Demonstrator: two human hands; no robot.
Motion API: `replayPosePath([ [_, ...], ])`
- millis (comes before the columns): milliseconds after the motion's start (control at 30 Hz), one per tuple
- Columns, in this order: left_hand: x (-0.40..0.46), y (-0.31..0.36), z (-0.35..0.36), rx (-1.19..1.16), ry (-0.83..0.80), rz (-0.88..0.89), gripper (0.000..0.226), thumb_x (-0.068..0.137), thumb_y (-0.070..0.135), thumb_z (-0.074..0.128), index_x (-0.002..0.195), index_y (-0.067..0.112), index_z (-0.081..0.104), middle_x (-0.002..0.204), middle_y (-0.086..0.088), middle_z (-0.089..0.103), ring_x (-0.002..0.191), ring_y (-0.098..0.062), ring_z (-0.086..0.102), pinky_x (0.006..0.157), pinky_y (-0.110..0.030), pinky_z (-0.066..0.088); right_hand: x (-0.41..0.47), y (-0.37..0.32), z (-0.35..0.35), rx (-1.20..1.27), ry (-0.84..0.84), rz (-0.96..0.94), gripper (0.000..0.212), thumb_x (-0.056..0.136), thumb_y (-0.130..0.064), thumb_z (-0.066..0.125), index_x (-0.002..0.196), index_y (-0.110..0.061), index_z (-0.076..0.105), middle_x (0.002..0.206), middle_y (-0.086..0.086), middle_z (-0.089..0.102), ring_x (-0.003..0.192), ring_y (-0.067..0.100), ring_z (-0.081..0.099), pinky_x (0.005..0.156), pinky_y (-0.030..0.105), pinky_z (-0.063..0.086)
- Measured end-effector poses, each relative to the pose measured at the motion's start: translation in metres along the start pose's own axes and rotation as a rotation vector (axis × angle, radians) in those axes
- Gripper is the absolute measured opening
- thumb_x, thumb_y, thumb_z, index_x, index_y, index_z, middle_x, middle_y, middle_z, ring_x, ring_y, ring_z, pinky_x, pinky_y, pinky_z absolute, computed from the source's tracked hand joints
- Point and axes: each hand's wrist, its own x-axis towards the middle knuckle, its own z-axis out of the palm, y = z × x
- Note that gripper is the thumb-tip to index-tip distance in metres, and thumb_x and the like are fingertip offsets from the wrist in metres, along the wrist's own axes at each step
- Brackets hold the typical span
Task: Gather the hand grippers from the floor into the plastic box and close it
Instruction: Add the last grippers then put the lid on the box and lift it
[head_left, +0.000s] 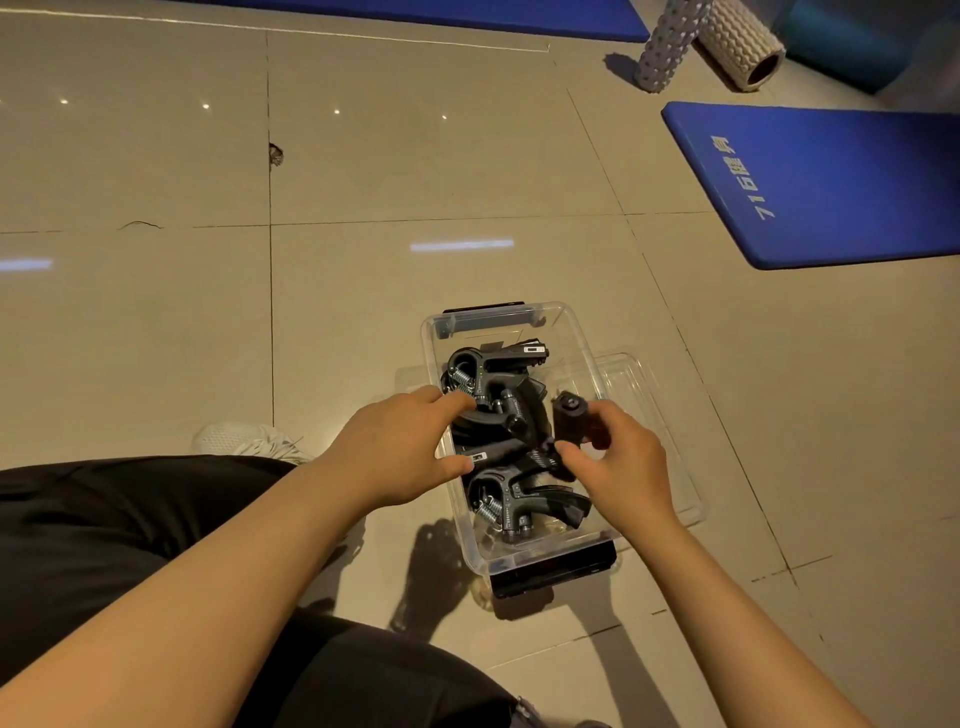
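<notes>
A clear plastic box (574, 332) with black end latches stands open on the tiled floor in front of me. Several black hand grippers (498, 371) with steel springs lie piled inside it. My left hand (400, 452) rests over the box's left rim, its fingers touching the grippers in the middle of the pile. My right hand (618, 462) hovers over the right side of the box and is shut on a black hand gripper (569, 421) by its handle. The clear lid (654, 415) lies flat on the floor, just right of the box.
A blue exercise mat (831, 182) lies at the right, another along the far edge. Two foam rollers (727, 41) sit at the top right. My legs in black trousers and a white shoe (244, 441) are at the left.
</notes>
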Motion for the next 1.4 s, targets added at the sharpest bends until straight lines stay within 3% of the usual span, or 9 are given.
replayPosePath([
  [167,-0.004,-0.001,-0.003,0.001,-0.012,-0.011,0.060,0.089,0.051,0.051,0.141,0.034,0.028,0.133,0.005,0.047,0.114,-0.017,0.050,0.082,-0.028,0.042,-0.007,0.011,0.021,0.371,-0.069,0.391,0.055,0.072,-0.010,0.076,0.110,-0.037,0.047,0.077,-0.001,0.062,0.074,0.016,0.062,0.073,0.037,0.054],
  [267,-0.005,-0.001,-0.002,0.029,-0.039,-0.008,0.059,0.089,0.052,0.050,0.141,0.033,0.028,0.133,0.004,0.047,0.114,-0.018,0.051,0.083,-0.030,0.043,-0.014,0.027,0.028,0.260,-0.116,0.451,0.052,0.074,-0.011,0.074,0.114,-0.033,0.049,0.070,0.002,0.056,0.069,0.018,0.059,0.076,0.042,0.055],
  [400,-0.006,-0.004,-0.001,0.069,-0.049,-0.008,0.058,0.089,0.053,0.049,0.139,0.032,0.029,0.129,0.004,0.049,0.112,-0.019,0.052,0.082,-0.032,0.045,-0.014,0.041,0.021,0.376,-0.083,0.540,0.038,0.081,-0.014,0.070,0.109,-0.031,0.051,0.082,0.008,0.065,0.081,0.023,0.067,0.083,0.046,0.055],
  [500,-0.007,0.002,0.002,0.112,-0.065,0.038,0.055,0.090,0.052,0.048,0.139,0.032,0.031,0.129,0.004,0.049,0.112,-0.019,0.051,0.079,-0.030,0.043,-0.007,0.047,0.012,0.374,-0.054,0.511,0.023,0.082,-0.015,0.069,0.099,-0.025,0.056,0.092,0.000,0.062,0.094,0.024,0.062,0.089,0.047,0.051],
  [667,-0.008,0.007,0.005,0.166,-0.099,0.092,0.054,0.091,0.052,0.047,0.138,0.031,0.032,0.130,0.004,0.048,0.111,-0.019,0.052,0.077,-0.030,0.042,0.002,0.048,-0.004,0.326,-0.106,0.478,0.030,0.077,-0.009,0.072,0.092,-0.031,0.060,0.102,0.000,0.060,0.100,0.024,0.057,0.090,0.044,0.051],
  [800,-0.008,0.001,0.003,0.155,-0.092,0.060,0.056,0.090,0.053,0.048,0.139,0.032,0.032,0.127,0.004,0.050,0.112,-0.019,0.052,0.080,-0.031,0.043,0.003,0.049,-0.012,0.404,-0.104,0.468,0.025,0.078,-0.004,0.070,0.097,-0.020,0.063,0.102,0.006,0.060,0.092,0.022,0.060,0.073,0.030,0.054],
  [1000,-0.009,0.001,0.007,0.206,-0.151,0.047,0.056,0.090,0.053,0.048,0.139,0.030,0.032,0.127,0.003,0.050,0.112,-0.021,0.052,0.080,-0.033,0.043,-0.002,0.049,0.003,0.427,-0.193,0.529,0.025,0.078,0.001,0.069,0.100,-0.010,0.064,0.093,0.010,0.059,0.079,0.019,0.062,0.066,0.027,0.054],
  [1267,-0.006,0.002,0.004,0.188,-0.117,0.046,0.055,0.091,0.052,0.048,0.139,0.030,0.031,0.127,0.002,0.049,0.114,-0.020,0.049,0.082,-0.032,0.043,0.018,0.028,-0.028,0.310,-0.380,0.413,0.031,0.071,-0.021,0.080,0.086,0.000,0.063,0.080,0.014,0.070,0.065,0.019,0.069,0.058,0.026,0.055],
  [1400,-0.005,0.001,0.003,0.188,-0.104,0.035,0.055,0.091,0.052,0.047,0.139,0.030,0.032,0.126,0.001,0.050,0.113,-0.020,0.050,0.079,-0.032,0.043,0.035,0.027,-0.013,-0.118,-0.480,0.403,0.053,0.070,-0.052,0.075,0.076,-0.001,0.064,0.068,0.009,0.071,0.063,0.020,0.070,0.064,0.033,0.058],
])
